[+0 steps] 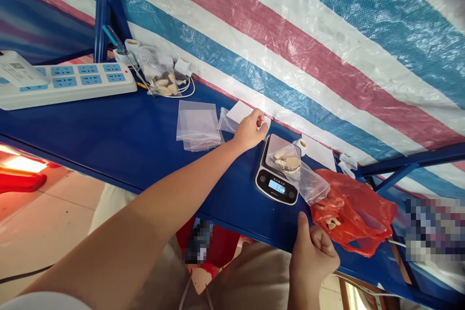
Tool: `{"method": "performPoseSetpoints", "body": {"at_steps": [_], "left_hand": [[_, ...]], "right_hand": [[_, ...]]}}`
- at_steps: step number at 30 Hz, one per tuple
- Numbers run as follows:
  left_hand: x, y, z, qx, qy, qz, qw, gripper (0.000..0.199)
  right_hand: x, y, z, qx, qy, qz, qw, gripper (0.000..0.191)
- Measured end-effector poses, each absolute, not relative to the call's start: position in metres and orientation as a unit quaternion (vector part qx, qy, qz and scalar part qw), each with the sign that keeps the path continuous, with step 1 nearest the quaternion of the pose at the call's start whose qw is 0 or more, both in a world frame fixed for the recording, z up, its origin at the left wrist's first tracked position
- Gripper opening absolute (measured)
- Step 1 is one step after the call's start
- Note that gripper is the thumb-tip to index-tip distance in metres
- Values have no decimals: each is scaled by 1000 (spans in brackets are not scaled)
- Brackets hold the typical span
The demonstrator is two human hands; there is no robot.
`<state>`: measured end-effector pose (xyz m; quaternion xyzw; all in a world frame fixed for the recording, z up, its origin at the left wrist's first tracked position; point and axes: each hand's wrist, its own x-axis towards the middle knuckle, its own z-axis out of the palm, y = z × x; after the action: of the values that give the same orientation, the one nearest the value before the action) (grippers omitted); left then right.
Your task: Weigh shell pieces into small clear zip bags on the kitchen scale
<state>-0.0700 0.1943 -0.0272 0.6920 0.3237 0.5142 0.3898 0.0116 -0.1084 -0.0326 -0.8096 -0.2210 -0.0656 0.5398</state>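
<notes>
My left hand is curled just behind and left of the digital scale, over a white paper; what its fingers hold, if anything, cannot be made out. On the scale lies a clear bag with pale, flat pieces, its loose end hanging off to the right. The display is lit. My right hand is at the table's front edge, fingers curled and thumb up, near a red plastic bag with similar pieces at its mouth. Nothing shows between its fingers.
Flat clear bags are stacked left of my left hand. Farther left are a filled clear bag, cables and a power strip on the blue table. A striped sheet hangs behind. Another white paper lies behind the scale.
</notes>
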Motion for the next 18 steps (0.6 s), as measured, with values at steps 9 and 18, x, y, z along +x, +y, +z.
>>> {"method": "performPoseSetpoints", "body": {"at_steps": [9, 18], "left_hand": [[-73, 189, -18, 677, 367, 526, 362, 39], [-69, 192, -22, 687, 367, 505, 372, 48]], "right_hand": [[16, -116, -40, -804, -220, -47, 550, 62], [17, -109, -23, -775, -212, 20, 595, 40]]}}
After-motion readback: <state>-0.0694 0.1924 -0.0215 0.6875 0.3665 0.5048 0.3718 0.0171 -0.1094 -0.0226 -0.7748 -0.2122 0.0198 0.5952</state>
